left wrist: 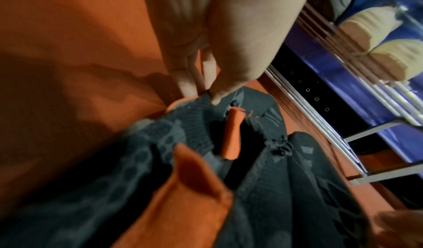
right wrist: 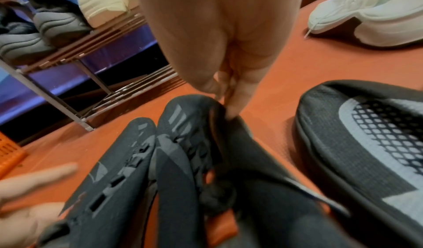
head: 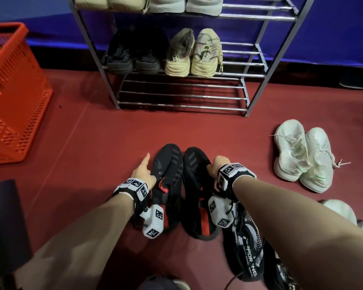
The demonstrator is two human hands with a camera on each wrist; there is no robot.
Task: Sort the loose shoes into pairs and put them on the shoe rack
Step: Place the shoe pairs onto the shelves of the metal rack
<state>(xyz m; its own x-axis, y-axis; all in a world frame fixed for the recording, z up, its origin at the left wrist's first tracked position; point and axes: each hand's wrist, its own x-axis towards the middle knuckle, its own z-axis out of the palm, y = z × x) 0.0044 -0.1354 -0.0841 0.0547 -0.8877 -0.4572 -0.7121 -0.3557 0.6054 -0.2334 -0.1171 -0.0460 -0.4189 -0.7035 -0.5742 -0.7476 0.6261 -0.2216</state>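
Two black shoes with red tabs lie side by side on the red floor, toes toward the shoe rack [head: 182, 99]. My left hand [head: 144, 172] is at the outer side of the left black shoe [head: 168, 164]. Its thumb [left wrist: 215, 96] lies on the collar, pinching it against the fingers [left wrist: 190, 82], while the index finger points forward. My right hand [head: 215, 166] pinches the outer edge of the right black shoe [head: 195, 164]; its fingertips [right wrist: 232, 107] close on the fabric. Both shoes rest on the floor.
The rack's bottom shelf is bare; a black pair [head: 134, 57] and a beige pair [head: 191, 55] fill the middle shelf. A white pair [head: 302, 160] lies at right, a black-and-white patterned shoe [head: 245, 243] under my right arm, an orange basket [head: 13, 91] at left.
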